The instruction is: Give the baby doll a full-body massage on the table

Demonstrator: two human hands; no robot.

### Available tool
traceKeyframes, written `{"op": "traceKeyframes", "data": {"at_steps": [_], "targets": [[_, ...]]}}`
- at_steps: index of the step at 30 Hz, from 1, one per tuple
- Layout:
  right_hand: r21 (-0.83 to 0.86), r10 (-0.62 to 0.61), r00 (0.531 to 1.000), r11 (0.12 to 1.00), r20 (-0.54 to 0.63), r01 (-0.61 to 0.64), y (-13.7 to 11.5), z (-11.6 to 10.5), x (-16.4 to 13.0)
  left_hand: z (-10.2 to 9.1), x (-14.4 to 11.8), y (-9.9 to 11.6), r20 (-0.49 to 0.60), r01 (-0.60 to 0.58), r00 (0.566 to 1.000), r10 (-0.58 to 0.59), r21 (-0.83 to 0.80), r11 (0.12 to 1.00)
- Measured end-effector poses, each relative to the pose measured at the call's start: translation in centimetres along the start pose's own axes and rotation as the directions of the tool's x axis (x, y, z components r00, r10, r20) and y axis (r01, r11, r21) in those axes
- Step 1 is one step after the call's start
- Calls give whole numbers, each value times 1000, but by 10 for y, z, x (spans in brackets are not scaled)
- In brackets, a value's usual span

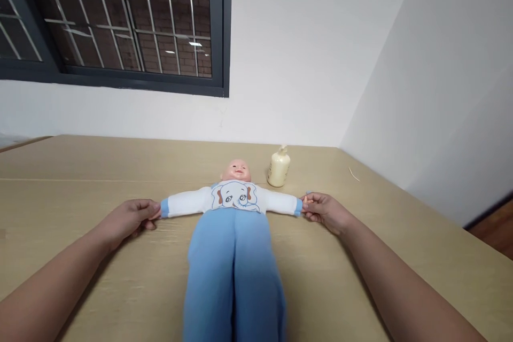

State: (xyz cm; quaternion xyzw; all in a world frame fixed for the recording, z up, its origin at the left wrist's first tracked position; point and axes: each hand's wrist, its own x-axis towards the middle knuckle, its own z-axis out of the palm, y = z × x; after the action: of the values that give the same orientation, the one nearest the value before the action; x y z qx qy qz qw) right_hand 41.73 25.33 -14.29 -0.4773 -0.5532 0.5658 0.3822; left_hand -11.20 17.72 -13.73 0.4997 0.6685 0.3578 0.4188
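Note:
A baby doll (234, 256) lies on its back on the table, head away from me, both arms stretched out sideways. It wears a white top with blue cuffs and an elephant picture, and blue trousers. Its feet are beyond the bottom edge of the view. On the left, my left hand (138, 215) is closed on the doll's hand, just past the cuff. My right hand (323, 208) pinches the doll's other hand at the opposite cuff. Behind the doll's arm on the right stands a cream pump bottle (279, 167).
The wooden table (120, 163) reaches back to a white wall (288, 53). A thin pale strip (354, 174) lies on the right part of the table. At the upper left is a dark-framed window (226, 26) with metal bars.

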Motion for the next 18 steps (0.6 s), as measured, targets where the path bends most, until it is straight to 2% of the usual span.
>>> {"op": "traceKeyframes", "data": {"at_steps": [3, 9, 13, 18], "targets": [[5, -1, 999, 1000, -53, 1, 7, -2, 7, -1, 1, 0, -16, -2, 1000, 2, -19, 1000], [-29, -26, 996, 999, -88, 23, 16, -4, 17, 1, -5, 7, 49, -11, 999, 18, -144, 989], [-46, -34, 996, 998, -78, 30, 18, -6, 17, -6, -5, 5, 72, 49, 997, -34, -210, 977], [-10, -16, 1000, 1000, -10, 16, 11, -5, 10, -13, -2, -1, 105, 84, 992, -63, -211, 974]]}}
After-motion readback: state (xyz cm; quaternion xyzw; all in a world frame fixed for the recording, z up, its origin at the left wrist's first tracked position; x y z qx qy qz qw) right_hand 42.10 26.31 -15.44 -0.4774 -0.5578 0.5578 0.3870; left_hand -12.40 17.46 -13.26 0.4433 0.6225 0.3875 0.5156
